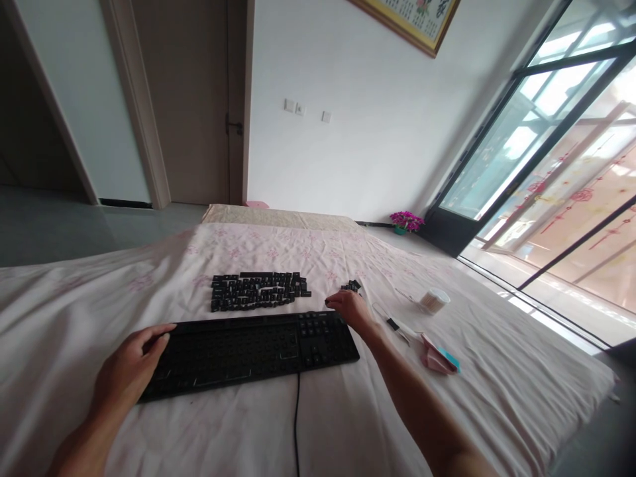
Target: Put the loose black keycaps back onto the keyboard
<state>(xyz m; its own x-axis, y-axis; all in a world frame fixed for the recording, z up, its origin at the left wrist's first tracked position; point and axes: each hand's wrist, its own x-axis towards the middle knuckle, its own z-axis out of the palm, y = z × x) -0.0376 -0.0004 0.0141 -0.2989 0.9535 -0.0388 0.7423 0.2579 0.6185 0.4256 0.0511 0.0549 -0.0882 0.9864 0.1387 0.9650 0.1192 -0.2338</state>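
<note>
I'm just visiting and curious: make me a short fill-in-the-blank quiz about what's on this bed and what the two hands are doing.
1. The left hand rests on the ____ end of the black keyboard.
2. The loose keycaps lie in rows on the sheet, on the ____ side of the keyboard from the person.
3. The right hand reaches toward a small ____ of keycaps beside the keyboard's right end.
4. The flowers by the window are ____.

Missing words: left; far; pile; pink
</note>
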